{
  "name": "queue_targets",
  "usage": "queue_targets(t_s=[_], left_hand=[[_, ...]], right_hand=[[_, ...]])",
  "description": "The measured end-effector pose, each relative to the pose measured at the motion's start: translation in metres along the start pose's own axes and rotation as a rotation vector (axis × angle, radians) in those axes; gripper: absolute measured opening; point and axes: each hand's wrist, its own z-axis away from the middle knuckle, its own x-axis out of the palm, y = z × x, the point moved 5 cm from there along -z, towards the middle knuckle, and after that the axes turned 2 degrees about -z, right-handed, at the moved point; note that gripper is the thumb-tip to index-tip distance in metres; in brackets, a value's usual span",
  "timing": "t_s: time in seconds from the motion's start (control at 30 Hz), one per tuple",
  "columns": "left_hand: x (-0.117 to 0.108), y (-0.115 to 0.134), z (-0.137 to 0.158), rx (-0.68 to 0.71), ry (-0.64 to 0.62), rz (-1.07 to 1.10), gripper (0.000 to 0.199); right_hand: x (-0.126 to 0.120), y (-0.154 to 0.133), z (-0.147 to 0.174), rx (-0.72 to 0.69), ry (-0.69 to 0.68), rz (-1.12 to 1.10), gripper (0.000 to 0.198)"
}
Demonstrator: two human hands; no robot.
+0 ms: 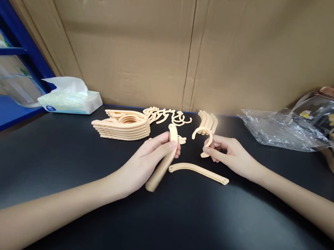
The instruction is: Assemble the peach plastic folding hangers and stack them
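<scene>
My left hand [146,157] is closed around a cream plastic hanger arm [163,163], which stands tilted with its narrow end up. Between the thumb and fingers of my right hand [227,153] is a cream hanger hook [209,141], its curve facing up. A second curved hanger arm [199,171] lies flat on the black table between my hands. Partly hidden behind my left fingers, a small cream piece [182,139] rests on the table.
Stacked cream hanger parts [123,129] lie at the back left, beside a heap of loose hooks [168,116]. More hanger arms [207,120] stand behind my right hand. A tissue pack [71,100] is far left; a clear plastic bag [286,130] and a transparent handbag [329,109] are right.
</scene>
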Motion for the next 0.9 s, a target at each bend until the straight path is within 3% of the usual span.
queue_targets(t_s=[0.1,0.23,0.3,0.6,0.9], left_hand=[[-0.001,0.006,0.003,0.132,-0.005,-0.299,0.035],[0.006,0.011,0.006,0.433,-0.101,-0.771,0.029],[0.01,0.009,0.006,0.487,-0.146,-0.89,0.027],[0.019,-0.002,0.002,0.449,-0.295,-0.903,0.018],[0.017,-0.001,0.002,0.448,-0.267,-0.898,0.025]], right_hand=[[0.0,0.0,0.0,0.0,0.01,-0.003,0.02],[0.0,-0.001,0.001,-0.003,0.019,-0.009,0.02],[0.0,-0.002,0.001,-0.006,0.019,-0.008,0.021],[0.0,-0.002,0.001,-0.01,0.006,-0.025,0.019],[0.008,-0.008,0.002,0.064,-0.017,-0.23,0.018]])
